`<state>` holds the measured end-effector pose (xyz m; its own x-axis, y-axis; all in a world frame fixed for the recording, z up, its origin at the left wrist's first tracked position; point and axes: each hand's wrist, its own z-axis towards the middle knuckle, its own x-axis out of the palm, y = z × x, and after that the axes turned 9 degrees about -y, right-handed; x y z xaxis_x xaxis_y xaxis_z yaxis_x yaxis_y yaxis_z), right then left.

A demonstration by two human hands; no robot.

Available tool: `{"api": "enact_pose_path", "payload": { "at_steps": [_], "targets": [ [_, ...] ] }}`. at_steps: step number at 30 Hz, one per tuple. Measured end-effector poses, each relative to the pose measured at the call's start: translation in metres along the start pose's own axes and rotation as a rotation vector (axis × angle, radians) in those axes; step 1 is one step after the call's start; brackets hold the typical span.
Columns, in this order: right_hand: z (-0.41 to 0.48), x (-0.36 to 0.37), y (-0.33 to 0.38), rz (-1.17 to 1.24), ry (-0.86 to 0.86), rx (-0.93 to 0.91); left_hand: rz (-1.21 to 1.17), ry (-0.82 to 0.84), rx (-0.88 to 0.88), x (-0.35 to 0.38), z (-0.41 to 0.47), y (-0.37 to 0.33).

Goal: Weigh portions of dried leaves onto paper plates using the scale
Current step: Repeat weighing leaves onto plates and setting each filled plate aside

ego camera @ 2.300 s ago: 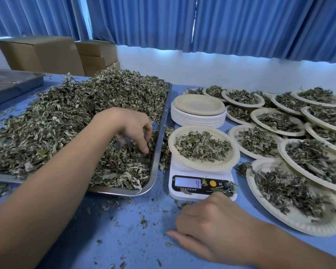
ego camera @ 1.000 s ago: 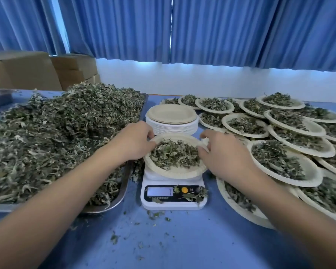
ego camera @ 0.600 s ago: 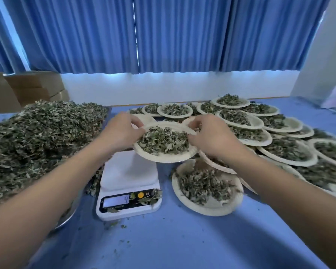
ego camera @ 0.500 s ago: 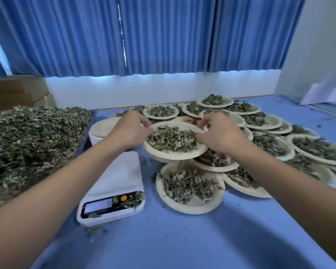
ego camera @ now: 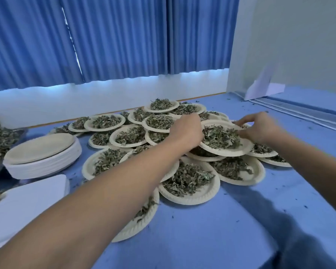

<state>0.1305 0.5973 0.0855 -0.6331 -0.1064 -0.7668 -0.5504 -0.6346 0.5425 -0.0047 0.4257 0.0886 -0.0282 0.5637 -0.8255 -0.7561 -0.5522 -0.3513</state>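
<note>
**Weighed portion at the set-down stage.** Paper plate of dried leaves held level over the right part of the cluster of filled plates, overlapping several beneath it, well apart from the scale at lower left. Left hand on the near-left rim, fingers curled over the edge. Right hand on the far-right rim, fingertips bent and pinching it.

**Handling, as judged.** Very light load. Plate thin, stiffened only by its fluted rim, likely to sag or fold if lifted by one side. Leaves loose, dry and brittle, apt to slide off at any tilt and to crumble under pressure. Best taken at two opposite points of the rim and kept flat; ill suited to a one-handed grip.

**Counts.**
- Two hands, both on the one plate.
- One scale, only its white platform in view.
- One stack of empty plates.
- One tray of bulk leaves at the left edge.
- Filled plates on the blue table: perhaps eighteen besides the held one, with overlap and the left forearm hiding too many rims for a firm total.
</note>
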Motion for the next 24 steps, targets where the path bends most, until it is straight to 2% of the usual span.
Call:
{"api": "enact_pose_path", "payload": {
  "at_steps": [8, 12, 16, 19, 24],
  "targets": [
    [0.053, 0.018, -0.009, -0.081, 0.013, 0.081, 0.190, 0.045, 0.097, 0.035, 0.036, -0.019],
    [0.054, 0.033, -0.012, -0.096, 0.011, 0.132, 0.216, 0.051, 0.124, 0.041, 0.032, -0.014],
    [0.047, 0.037, -0.007, -0.116, -0.073, 0.124, 0.172, -0.012, 0.157, 0.037, 0.030, -0.004],
    [0.037, 0.040, 0.012, -0.087, -0.148, 0.020, 0.106, -0.036, 0.193, 0.024, 0.027, 0.008],
    [0.007, 0.050, 0.079, -0.025, -0.160, -0.262, 0.050, -0.098, 0.220, -0.012, 0.016, 0.040]
  ]
}}
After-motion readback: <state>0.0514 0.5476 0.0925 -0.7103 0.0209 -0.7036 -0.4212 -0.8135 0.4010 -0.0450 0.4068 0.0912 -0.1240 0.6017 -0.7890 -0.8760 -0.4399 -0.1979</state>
